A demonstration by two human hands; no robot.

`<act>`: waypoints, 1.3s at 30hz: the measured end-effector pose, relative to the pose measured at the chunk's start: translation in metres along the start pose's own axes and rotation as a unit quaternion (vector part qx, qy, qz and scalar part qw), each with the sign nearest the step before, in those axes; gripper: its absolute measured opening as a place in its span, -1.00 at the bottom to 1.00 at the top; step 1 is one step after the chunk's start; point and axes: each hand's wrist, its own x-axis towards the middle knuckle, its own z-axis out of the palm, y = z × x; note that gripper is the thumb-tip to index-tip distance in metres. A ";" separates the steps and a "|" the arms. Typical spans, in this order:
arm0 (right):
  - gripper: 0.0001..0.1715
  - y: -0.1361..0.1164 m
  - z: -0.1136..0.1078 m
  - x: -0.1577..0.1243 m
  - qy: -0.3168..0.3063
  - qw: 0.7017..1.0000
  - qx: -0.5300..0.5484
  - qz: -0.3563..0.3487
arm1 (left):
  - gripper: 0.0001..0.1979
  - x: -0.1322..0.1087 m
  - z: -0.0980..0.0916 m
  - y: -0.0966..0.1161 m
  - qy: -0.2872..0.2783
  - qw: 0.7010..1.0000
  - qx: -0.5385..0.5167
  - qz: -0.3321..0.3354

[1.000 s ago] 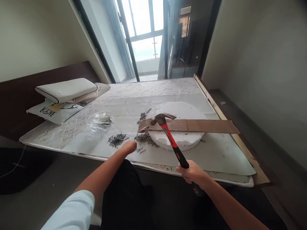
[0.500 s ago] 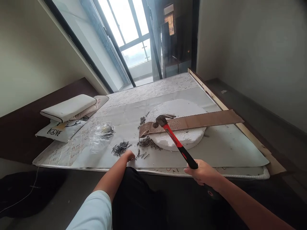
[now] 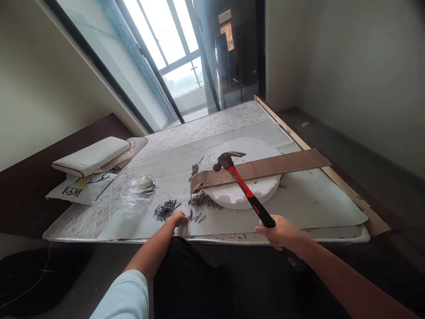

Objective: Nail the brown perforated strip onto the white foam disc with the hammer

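Observation:
My right hand [image 3: 282,232] grips the black end of a red-handled claw hammer [image 3: 244,188]. Its steel head hovers just over the left part of a long brown board [image 3: 265,167] dotted with small holes. The board lies across a round white foam slab [image 3: 242,177]. My left hand [image 3: 179,218] rests curled on the sheet near the front edge, touching a few loose nails [image 3: 195,217]; what its fingers pinch is hidden. A darker pile of nails [image 3: 165,208] lies just to its left.
Grey rubble [image 3: 202,199] sits beside the foam. A crumpled clear plastic bag [image 3: 137,188] lies left of the nails. Pillows [image 3: 89,157] are stacked at the far left on the mattress [image 3: 232,124]. A wooden strip [image 3: 332,175] runs along the right edge. A window stands behind.
The hammer head has lifted slightly off the board. My left hand has slid down to the loose nails at the front edge. The camera view has shifted.

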 end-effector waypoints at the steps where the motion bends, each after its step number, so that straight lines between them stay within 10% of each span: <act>1: -0.66 0.000 -0.001 0.001 0.001 1.000 0.003 -0.006 | -0.80 0.000 0.000 0.002 -0.005 1.000 0.004 -0.017; 7: -0.64 -0.004 -0.010 0.006 0.036 0.999 0.012 -0.010 | -0.95 -0.004 -0.017 0.011 0.036 0.998 -0.040 -0.032; 11: -0.65 -0.010 -0.014 0.008 0.061 0.998 0.028 -0.015 | -0.89 -0.012 -0.039 0.028 0.124 0.974 -0.178 0.070; 16: -0.66 -0.018 -0.018 0.017 0.052 0.996 0.047 -0.046 | -0.73 -0.025 -0.049 0.100 0.145 0.891 -0.369 0.222; 25: -0.69 -0.036 -0.027 0.043 0.071 0.995 -0.038 -0.051 | -0.67 0.000 -0.028 0.224 0.199 0.870 -0.294 0.343; 39: -0.64 -0.031 -0.031 0.075 0.092 0.994 -0.056 -0.023 | -0.76 0.044 0.003 0.242 0.198 0.897 -0.200 0.341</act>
